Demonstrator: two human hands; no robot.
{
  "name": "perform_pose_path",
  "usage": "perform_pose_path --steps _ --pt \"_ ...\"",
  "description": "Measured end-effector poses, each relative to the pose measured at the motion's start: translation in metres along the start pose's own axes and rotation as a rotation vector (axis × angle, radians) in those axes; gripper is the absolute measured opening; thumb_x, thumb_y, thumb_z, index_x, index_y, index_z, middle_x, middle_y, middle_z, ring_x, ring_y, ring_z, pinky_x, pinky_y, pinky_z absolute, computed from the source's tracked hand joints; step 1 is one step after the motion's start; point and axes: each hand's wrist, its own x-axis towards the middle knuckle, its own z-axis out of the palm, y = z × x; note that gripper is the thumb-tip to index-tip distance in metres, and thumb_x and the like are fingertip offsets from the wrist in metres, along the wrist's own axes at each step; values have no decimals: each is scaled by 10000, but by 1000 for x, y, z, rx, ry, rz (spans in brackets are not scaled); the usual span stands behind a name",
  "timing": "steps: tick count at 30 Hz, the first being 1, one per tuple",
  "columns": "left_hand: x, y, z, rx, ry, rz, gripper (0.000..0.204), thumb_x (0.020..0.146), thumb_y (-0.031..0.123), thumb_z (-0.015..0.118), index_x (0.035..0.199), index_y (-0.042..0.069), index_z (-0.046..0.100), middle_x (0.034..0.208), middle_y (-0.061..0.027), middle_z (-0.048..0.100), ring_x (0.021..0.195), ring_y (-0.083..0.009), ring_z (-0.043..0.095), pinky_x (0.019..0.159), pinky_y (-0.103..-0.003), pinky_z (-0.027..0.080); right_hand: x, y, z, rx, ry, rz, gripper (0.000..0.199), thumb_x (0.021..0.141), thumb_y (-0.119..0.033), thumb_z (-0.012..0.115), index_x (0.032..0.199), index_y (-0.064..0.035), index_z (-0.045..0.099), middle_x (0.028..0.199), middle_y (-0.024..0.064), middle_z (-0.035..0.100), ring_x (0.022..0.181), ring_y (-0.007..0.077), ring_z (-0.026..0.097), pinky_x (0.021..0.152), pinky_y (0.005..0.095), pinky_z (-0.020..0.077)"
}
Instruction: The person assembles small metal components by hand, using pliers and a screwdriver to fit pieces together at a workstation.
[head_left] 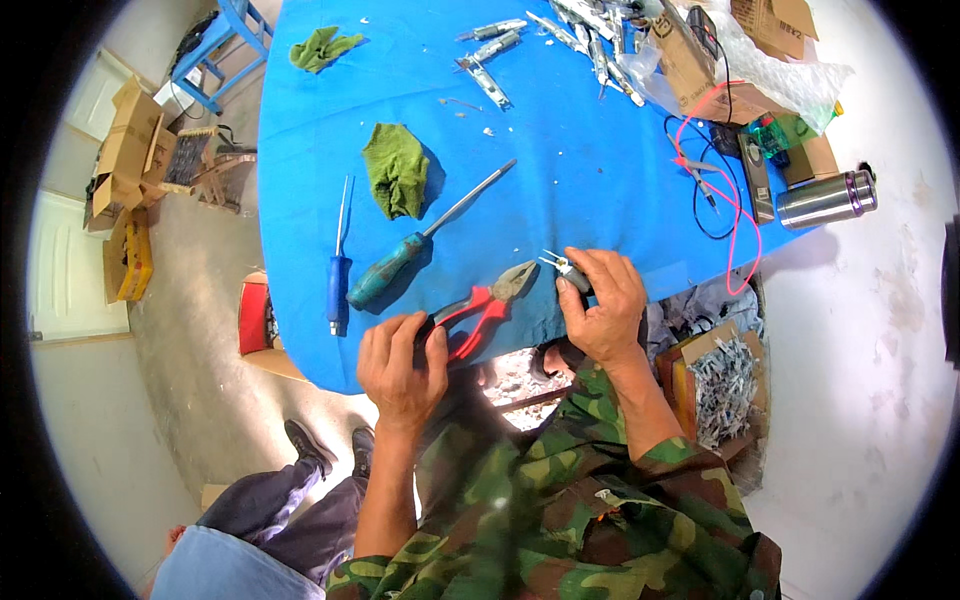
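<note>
Head view caught your hands apart, the right hand (612, 308) pinching a small pronged part (573, 277) over the blue table's (590, 190) near edge, the left hand (403, 368) curled by the red-handled pliers (488, 300), grip unclear, with that part seemingly unfinished and piled metal pieces (598, 58) apparently left.

Apparently a small workshop, with the blue table (520, 215) as its bench: red-handled pliers (503, 290), a teal-handled screwdriver (392, 268) and a slim blue-handled tool (338, 285) lie on its near part, small metal parts (598, 58) heap up on its far side, and test leads (684, 161) loop at its right; a carton of pale scrap (683, 395) stands below its right edge, cardboard boxes (130, 132) left of the table
</note>
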Motion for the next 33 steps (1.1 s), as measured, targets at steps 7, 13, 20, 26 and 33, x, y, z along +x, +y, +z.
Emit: perform_pose_path --steps 7,13,20,26,33 --pt "1 1 0 16 12 14 173 880 84 723 1033 8 700 962 -151 687 837 -324 640 737 -410 503 0 -2 5 8 23 11 260 747 -103 773 1005 -79 747 968 62 669 825 276 627 728 391 494" --pt "-2 3 5 70 62 35 136 899 73 689 1017 8 705 957 -152 687 831 -326 639 735 -412 505 -2 2 4 24 33 -6 238 764 -91 765 1000 -79 738 961 62 669 825 281 631 734 393 492" --pt "-5 5 9 100 87 28 126 930 66 655 1022 -10 697 964 -165 692 861 -332 650 764 -410 517 -8 11 1 154 117 -18 231 790 -76 761 1018 -75 722 978 90 678 878 312 656 765 406 511" --pt "-5 7 10 137 84 29 136 974 89 623 1023 -17 691 974 -174 689 874 -330 655 776 -408 518 -13 16 -4 334 165 22 240 817 -65 764 1050 -43 707 988 130 680 884 341 662 761 407 537" --pt "-7 7 14 131 99 20 122 971 88 626 1015 -8 688 964 -160 676 872 -333 644 784 -406 509 -14 18 -14 566 175 83 216 893 -65 733 1100 -19 692 1000 141 685 852 299 680 739 374 542"
